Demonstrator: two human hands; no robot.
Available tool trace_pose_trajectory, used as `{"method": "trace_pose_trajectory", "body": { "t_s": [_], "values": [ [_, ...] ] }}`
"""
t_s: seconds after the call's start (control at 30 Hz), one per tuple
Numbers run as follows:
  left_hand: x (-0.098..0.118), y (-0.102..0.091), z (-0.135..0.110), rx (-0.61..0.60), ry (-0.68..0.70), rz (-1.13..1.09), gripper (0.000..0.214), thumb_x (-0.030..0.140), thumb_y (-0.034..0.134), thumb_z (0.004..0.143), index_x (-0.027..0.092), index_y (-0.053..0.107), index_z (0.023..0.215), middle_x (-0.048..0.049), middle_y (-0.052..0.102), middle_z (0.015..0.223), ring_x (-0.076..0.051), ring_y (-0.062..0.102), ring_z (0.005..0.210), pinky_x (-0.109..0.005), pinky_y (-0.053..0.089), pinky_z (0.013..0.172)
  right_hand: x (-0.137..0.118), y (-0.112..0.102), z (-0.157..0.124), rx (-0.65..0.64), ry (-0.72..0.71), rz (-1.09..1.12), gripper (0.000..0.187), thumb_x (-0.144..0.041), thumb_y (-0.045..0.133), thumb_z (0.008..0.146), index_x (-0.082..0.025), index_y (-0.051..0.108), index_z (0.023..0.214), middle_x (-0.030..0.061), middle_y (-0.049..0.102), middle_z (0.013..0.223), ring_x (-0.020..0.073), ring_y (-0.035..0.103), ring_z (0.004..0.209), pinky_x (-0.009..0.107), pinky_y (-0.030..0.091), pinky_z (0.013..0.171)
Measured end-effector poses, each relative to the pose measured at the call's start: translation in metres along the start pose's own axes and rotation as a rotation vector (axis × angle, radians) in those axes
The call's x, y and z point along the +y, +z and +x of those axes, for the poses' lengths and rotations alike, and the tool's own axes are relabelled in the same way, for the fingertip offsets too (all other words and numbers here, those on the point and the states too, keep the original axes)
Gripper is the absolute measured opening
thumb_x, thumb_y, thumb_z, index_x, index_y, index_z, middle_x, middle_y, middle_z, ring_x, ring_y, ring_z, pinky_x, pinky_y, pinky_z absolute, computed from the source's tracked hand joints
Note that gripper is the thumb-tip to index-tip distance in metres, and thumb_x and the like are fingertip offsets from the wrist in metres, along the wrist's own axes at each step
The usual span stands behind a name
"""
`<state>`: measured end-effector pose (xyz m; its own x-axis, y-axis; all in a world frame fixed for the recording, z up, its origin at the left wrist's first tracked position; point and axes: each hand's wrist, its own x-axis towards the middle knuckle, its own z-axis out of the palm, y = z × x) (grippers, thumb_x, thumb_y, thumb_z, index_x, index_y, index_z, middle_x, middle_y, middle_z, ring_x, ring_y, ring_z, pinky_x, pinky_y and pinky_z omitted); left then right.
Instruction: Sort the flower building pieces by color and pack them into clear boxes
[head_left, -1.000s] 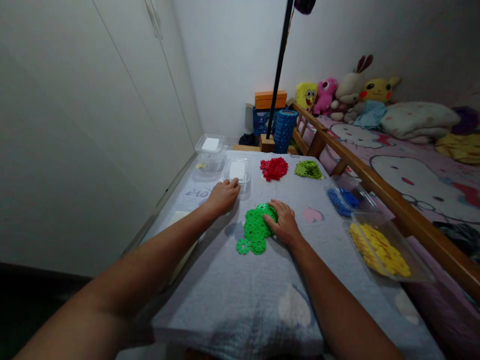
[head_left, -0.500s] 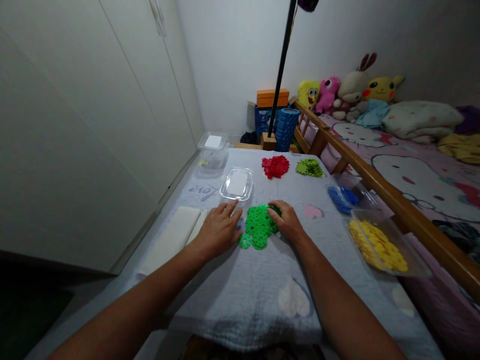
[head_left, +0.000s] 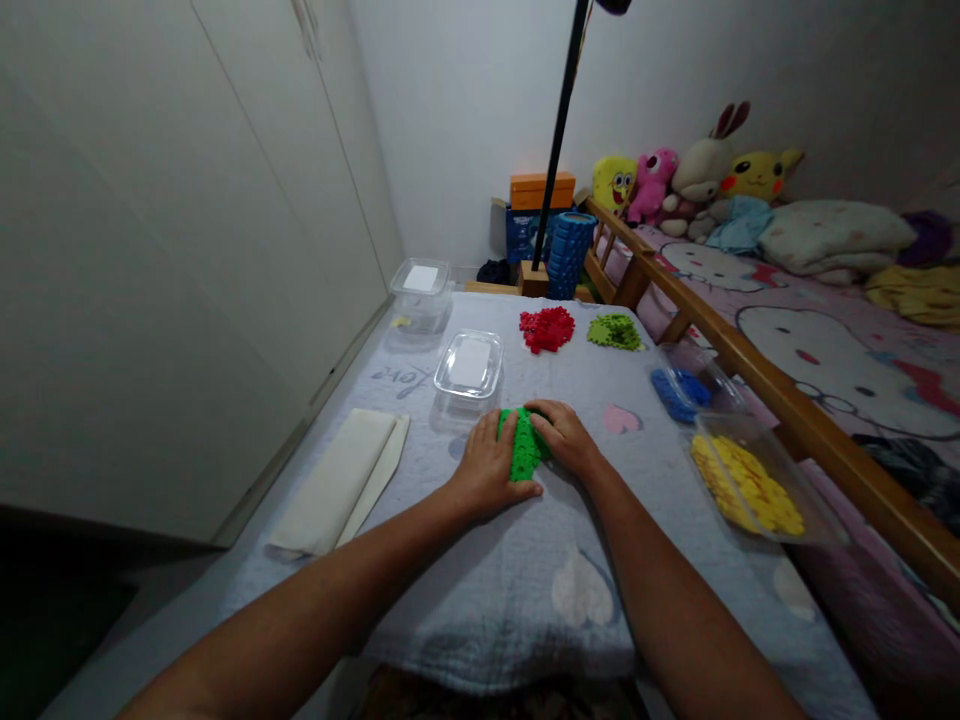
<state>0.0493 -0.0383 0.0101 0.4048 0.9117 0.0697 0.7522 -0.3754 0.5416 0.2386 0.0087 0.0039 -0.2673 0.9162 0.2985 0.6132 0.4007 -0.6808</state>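
Note:
A pile of green snowflake-shaped plastic discs lies on the cloth between my two hands. My left hand rests over the pile's left side, its fingers stretched out and the thumb spread toward me. Against the right edge my right hand is cupped, fingers curved round the far side and thumb on top of the discs. Both hands touch the pile and hide much of it; neither is closed. Just beyond stands a lidded clear plastic box with a white label.
Red pieces and light green pieces lie at the back. On the right are open boxes of blue pieces and yellow pieces. Another clear box stands back left, and a folded cream cloth nearer me. A wooden bed rail borders the right.
My left hand has moved right, from beside the green discs onto them, pushing the pile's left side inward. The pile is narrower now. My right hand has stayed at its right edge.

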Motion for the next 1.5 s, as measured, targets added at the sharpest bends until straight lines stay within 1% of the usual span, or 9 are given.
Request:
{"method": "trace_pose_trajectory", "body": {
  "t_s": [0.2,0.4,0.53,0.63,0.7,0.8,0.93,1.27,1.5],
  "values": [
    [0.018,0.024,0.016,0.096,0.042,-0.104,0.107,0.045,0.085,0.066,0.02,0.032,0.155,-0.0239,0.03,0.164,-0.043,0.027,0.154,-0.063,0.027,0.123,-0.004,-0.005,-0.001,0.133,0.106,0.187,0.036,-0.042,0.048,0.093,-0.022,0.075,0.107,0.0073,0.077,0.11,0.0236,0.07,0.103,0.038,0.053,0.098],
    [0.036,0.031,0.025,0.088,0.054,-0.159,0.115,0.046,0.089,0.06,0.016,0.032,0.155,-0.0254,0.03,0.162,-0.045,0.023,0.154,-0.063,0.021,0.125,-0.003,-0.011,-0.003,0.161,0.173,0.223,0.037,-0.045,0.046,0.093,-0.021,0.074,0.1,0.0068,0.077,0.103,0.0235,0.069,0.099,0.037,0.052,0.095],
    [0.034,0.013,0.02,0.088,0.122,-0.165,0.112,0.056,0.086,0.063,0.021,0.034,0.155,-0.0218,0.03,0.163,-0.042,0.024,0.154,-0.063,0.02,0.124,-0.004,-0.013,-0.006,0.174,0.179,0.212,0.04,-0.049,0.043,0.095,-0.022,0.073,0.097,0.0054,0.076,0.097,0.0231,0.069,0.093,0.035,0.052,0.088],
    [0.024,-0.017,0.015,0.204,0.142,-0.091,0.073,0.048,0.071,0.083,0.025,0.047,0.147,-0.0157,0.037,0.161,-0.035,0.028,0.153,-0.056,0.023,0.125,-0.003,-0.015,-0.006,0.215,0.185,0.149,0.042,-0.051,0.043,0.096,-0.021,0.073,0.095,0.0063,0.076,0.094,0.0237,0.068,0.091,0.035,0.051,0.085],
    [0.013,-0.037,0.015,0.335,0.078,0.009,0.052,0.04,0.063,0.09,0.023,0.057,0.138,-0.0142,0.045,0.155,-0.032,0.033,0.15,-0.052,0.024,0.125,-0.002,-0.016,-0.006,0.247,0.18,0.099,0.042,-0.049,0.043,0.096,-0.021,0.073,0.094,0.0075,0.076,0.096,0.0247,0.068,0.093,0.036,0.05,0.087],
    [-0.008,-0.057,0.017,0.449,-0.065,0.171,0.044,0.036,0.066,0.089,0.022,0.063,0.131,-0.0153,0.05,0.151,-0.035,0.036,0.146,-0.054,0.026,0.122,0.0,-0.016,-0.004,0.291,0.148,0.015,0.038,-0.045,0.045,0.095,-0.021,0.074,0.094,0.0097,0.076,0.1,0.0267,0.066,0.099,0.039,0.048,0.093],
    [-0.034,-0.059,0.023,0.526,-0.155,0.286,0.041,0.035,0.073,0.083,0.021,0.07,0.121,-0.0178,0.048,0.151,-0.043,0.034,0.146,-0.061,0.026,0.119,-0.004,-0.015,-0.005,0.294,0.092,-0.077,0.033,-0.04,0.049,0.094,-0.021,0.075,0.095,0.0104,0.077,0.101,0.0272,0.065,0.101,0.042,0.047,0.096],
    [-0.043,-0.054,0.013,0.478,0.067,0.193,0.017,0.028,0.072,0.085,0.022,0.072,0.101,-0.0127,0.068,0.121,-0.032,0.056,0.124,-0.054,0.033,0.115,-0.018,-0.014,-0.011,0.207,0.021,-0.171,0.026,-0.035,0.055,0.094,-0.02,0.074,0.103,0.0105,0.076,0.108,0.0274,0.063,0.108,0.046,0.042,0.101],
    [-0.036,-0.064,0.001,0.456,0.113,0.068,0.018,0.035,0.074,0.081,0.022,0.068,0.091,-0.0095,0.066,0.118,-0.031,0.057,0.123,-0.054,0.033,0.115,-0.046,-0.012,-0.016,0.042,-0.085,-0.359,0.031,-0.039,0.064,0.093,-0.023,0.071,0.118,0.0092,0.07,0.134,0.0341,0.048,0.136,0.063,0.013,0.119]
  ]
}}
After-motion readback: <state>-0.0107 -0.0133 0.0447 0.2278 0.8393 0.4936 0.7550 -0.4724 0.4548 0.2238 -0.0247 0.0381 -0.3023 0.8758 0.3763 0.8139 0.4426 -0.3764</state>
